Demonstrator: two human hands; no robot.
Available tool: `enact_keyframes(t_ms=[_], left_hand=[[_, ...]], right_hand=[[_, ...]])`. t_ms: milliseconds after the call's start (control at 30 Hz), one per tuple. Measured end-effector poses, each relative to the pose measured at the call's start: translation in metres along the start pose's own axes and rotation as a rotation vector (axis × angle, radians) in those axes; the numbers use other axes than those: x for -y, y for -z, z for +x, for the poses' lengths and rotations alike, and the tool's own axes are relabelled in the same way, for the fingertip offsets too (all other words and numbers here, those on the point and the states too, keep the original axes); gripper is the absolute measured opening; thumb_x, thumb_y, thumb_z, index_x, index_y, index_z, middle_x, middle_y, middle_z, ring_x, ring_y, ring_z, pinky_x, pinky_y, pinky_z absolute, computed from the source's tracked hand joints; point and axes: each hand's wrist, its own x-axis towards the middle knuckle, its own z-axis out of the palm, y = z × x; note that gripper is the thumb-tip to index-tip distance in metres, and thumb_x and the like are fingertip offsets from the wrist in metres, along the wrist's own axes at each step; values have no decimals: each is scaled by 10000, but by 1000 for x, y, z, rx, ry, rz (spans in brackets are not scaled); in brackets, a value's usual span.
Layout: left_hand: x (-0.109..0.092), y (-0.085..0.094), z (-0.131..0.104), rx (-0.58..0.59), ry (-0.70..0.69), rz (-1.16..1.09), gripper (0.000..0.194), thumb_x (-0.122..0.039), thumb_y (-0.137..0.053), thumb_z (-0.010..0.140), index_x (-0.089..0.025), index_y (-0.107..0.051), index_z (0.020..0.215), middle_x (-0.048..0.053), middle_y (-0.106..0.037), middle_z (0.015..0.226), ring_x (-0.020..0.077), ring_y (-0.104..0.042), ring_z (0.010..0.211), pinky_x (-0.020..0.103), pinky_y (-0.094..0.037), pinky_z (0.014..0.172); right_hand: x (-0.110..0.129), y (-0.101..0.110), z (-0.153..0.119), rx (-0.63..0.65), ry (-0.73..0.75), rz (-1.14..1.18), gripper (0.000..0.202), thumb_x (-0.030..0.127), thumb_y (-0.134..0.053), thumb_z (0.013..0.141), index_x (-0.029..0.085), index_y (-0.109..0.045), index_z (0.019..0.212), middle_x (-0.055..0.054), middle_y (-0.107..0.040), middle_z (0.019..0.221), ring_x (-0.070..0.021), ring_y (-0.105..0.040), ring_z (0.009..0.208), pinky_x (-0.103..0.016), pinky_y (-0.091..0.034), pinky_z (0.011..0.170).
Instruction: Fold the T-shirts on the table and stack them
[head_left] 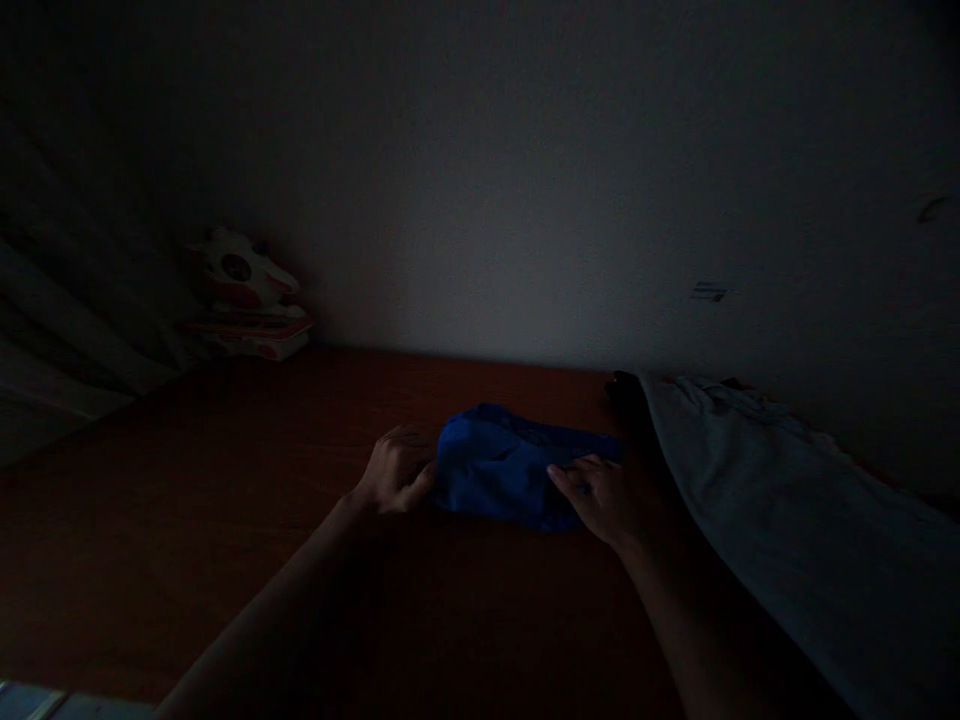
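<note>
The blue cloth (491, 465) is bundled but not smoothed — its opposite ends touched by the left hand (396, 472) and right hand (606, 503) — whether grasped cannot be told.

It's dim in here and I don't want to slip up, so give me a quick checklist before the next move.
1. Blue cloth lying on the table: ok.
2. Right hand at the cloth's right part, thumb on top: ok.
3. Left hand at the cloth's left end: ok; firm grip: cannot tell.
4. Grey cloth apart from the blue one, to its right: ok.
5. Cow figure away from both hands, back left: ok.
6. Lighting: not ok, very dark.
</note>
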Motion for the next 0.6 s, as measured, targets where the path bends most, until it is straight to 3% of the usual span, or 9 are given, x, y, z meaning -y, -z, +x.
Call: enact_keyframes(t_ms=[100, 167, 233, 300, 367, 433, 600], left_hand=[[-7, 3, 1, -59, 41, -66, 388, -410, -391, 964, -196, -672, 801, 98, -700, 892, 229, -623, 834, 401, -491, 817], [-15, -6, 3, 2, 88, -62, 401, -484, -512, 934, -179, -672, 1139, 134, -695, 1204, 279, -635, 1067, 452, -481, 968], [-21, -19, 5, 100, 109, -59, 601, -538, -615, 881, -178, -571, 1359, 153, -637, 1358, 318, -602, 1202, 493, -445, 1064], [-22, -31, 6, 167, 128, -79, 547, -497, -639, 878, -201, -605, 1337, 137, -666, 1314, 309, -625, 1182, 466, -468, 1057], [-18, -36, 6, 167, 165, -133, 319, -403, -599, 912, -238, -703, 1165, 98, -717, 1166, 267, -671, 1071, 403, -519, 974], [-13, -34, 6, 39, 256, -207, 214, -348, -555, 932, -248, -729, 1006, 71, -718, 1030, 233, -678, 957, 359, -538, 887], [10, -14, 7, -708, 658, -514, 221, -424, -563, 882, -216, -635, 886, 3, -608, 815, 172, -578, 757, 282, -495, 708]], right_hand=[[7, 8, -1, -32, -7, -77, 496, 585, -494, 961, 253, -680, 643, -54, -733, 795, -261, -673, 926, -430, -428, 874], [8, 5, -3, -42, 32, -77, 401, 622, -577, 899, 259, -745, 877, -69, -761, 962, -294, -646, 1033, -463, -408, 914], [8, -1, -5, -32, 74, -31, 470, 641, -651, 839, 265, -726, 1111, -79, -754, 1086, -304, -624, 1082, -479, -403, 938], [7, -8, -6, -11, 112, 23, 447, 618, -668, 841, 263, -727, 1107, -73, -757, 1061, -292, -627, 1063, -468, -416, 936], [5, -11, -4, -30, 119, 50, 334, 559, -629, 897, 262, -748, 996, -61, -764, 977, -276, -643, 1013, -454, -436, 916], [5, -11, -1, -124, 104, 73, 300, 491, -567, 951, 257, -748, 1002, -67, -767, 967, -266, -664, 982, -447, -461, 902], [-4, 0, 3, -500, 1, 174, 318, 380, -512, 960, 232, -683, 1182, -109, -733, 1168, -250, -675, 1083, -414, -498, 972]])
